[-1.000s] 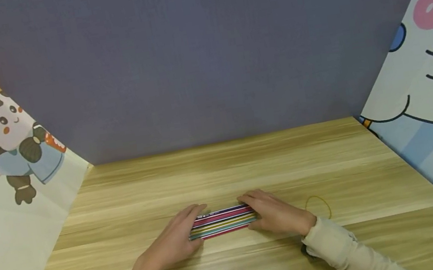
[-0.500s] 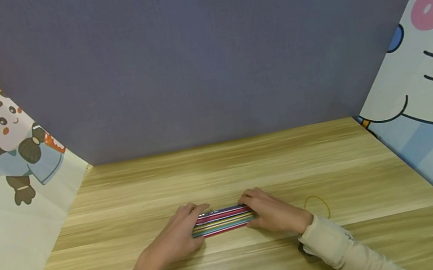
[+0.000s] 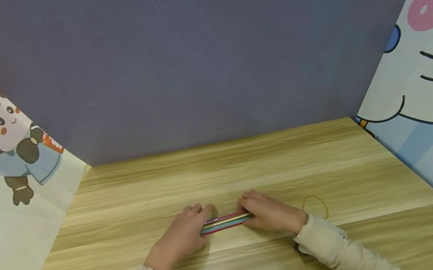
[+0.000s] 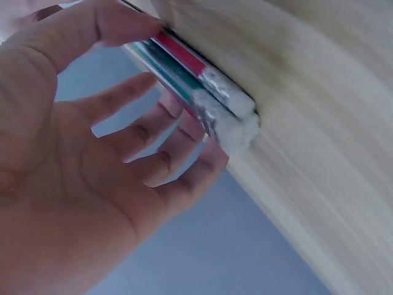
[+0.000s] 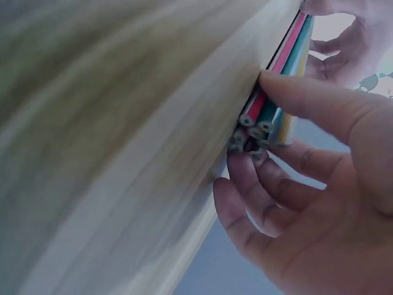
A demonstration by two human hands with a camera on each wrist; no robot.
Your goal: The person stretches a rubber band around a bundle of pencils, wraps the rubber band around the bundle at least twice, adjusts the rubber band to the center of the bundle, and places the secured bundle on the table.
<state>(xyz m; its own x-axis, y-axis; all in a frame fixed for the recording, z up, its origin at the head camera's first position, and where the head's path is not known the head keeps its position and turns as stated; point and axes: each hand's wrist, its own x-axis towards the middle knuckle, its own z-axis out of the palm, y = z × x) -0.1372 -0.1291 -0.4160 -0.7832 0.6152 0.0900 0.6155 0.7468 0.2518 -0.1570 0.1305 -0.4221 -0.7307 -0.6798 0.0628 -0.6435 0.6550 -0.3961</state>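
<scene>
A bundle of several pencils [image 3: 226, 222] in red, green, yellow and other colours lies across the wooden table, pinched between both hands. My left hand [image 3: 184, 232] holds the left end, its thumb on the near side and its fingers on the far side. White erasers [image 4: 228, 126] with silvery ferrules show at that end in the left wrist view. At the other end, my right hand [image 3: 270, 213] grips the pencils the same way; flat, unsharpened pencil ends [image 5: 264, 126] show between thumb and fingers in the right wrist view. The pencils sit stacked close together.
A thin yellow rubber band [image 3: 313, 195] lies on the table [image 3: 221, 167] just right of my right hand. A grey-blue panel [image 3: 205, 61] stands at the table's back edge. Sheets with cartoon prints hang at left and right.
The pencils were spread in a flat row and are now squeezed into a narrower, stacked bundle. My left hand has moved a little right, closer to my right hand.
</scene>
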